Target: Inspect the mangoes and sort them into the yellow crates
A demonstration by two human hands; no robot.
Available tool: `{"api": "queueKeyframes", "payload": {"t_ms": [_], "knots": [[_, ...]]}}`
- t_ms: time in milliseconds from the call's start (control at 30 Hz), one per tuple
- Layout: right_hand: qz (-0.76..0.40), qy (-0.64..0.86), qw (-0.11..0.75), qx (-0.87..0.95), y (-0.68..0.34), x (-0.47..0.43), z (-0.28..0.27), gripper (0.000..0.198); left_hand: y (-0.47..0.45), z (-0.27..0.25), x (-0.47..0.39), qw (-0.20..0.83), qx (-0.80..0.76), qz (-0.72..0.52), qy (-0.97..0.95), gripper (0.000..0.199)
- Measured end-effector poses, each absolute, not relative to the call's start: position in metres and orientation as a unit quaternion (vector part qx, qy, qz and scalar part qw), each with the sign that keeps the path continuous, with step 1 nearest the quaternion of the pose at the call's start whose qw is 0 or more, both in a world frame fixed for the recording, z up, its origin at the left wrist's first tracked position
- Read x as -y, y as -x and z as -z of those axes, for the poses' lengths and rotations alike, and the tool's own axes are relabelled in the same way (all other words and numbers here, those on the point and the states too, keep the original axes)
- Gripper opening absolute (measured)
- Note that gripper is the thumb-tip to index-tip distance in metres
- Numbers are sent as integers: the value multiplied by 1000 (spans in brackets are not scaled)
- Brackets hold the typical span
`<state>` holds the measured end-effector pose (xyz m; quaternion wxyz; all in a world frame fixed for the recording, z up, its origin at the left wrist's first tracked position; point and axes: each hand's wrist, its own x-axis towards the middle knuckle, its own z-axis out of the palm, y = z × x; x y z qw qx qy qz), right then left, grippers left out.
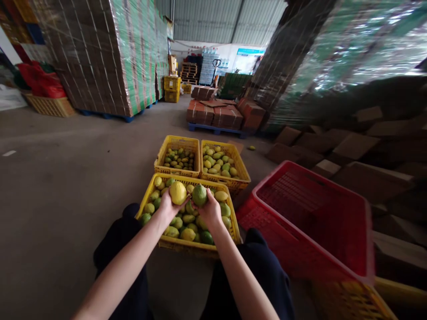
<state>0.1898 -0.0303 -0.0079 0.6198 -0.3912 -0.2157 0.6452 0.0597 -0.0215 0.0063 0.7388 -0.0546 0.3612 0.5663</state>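
Observation:
My left hand (171, 206) is closed around a yellow lemon (178, 193). Beside it, my right hand (211, 210) grips a green lemon (199, 195), and the two fruits are held close together. Both hands are above a yellow plastic crate (150, 186) between my knees, filled with yellow and green lemons (188, 234). Behind it stand two more yellow crates. The left one (160, 153) holds smaller, darker green fruit (180, 158); the right one (243, 166) holds mostly yellow-green lemons (216, 161).
A red plastic crate (283, 213) stands close on my right, above a yellow crate (353, 298). Cardboard boxes (353, 142) lie heaped beyond it. Flattened cartons (213, 116) sit on a blue pallet (216, 130) ahead. Tall wrapped stacks (100, 58) flank both sides. One fruit (251, 147) lies on the floor.

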Motion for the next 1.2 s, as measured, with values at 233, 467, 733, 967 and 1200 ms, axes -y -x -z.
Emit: {"api": "queueKeyframes", "payload": {"t_ms": [233,467,733,967,1200], "knots": [[-632,416,623,198,-191,29,13,35,-56,-21,25,731,-353,-583,32,26],[-378,486,653,441,-196,29,16,39,-66,-9,36,780,-229,-581,38,32],[-270,505,540,617,-179,46,34,49,-94,19,33,778,-209,-593,-8,29],[-263,461,497,687,-180,54,23,48,-93,40,22,770,-243,-588,-48,24],[-277,427,513,691,-173,59,10,66,-80,36,16,721,-306,-615,-90,30]]}}
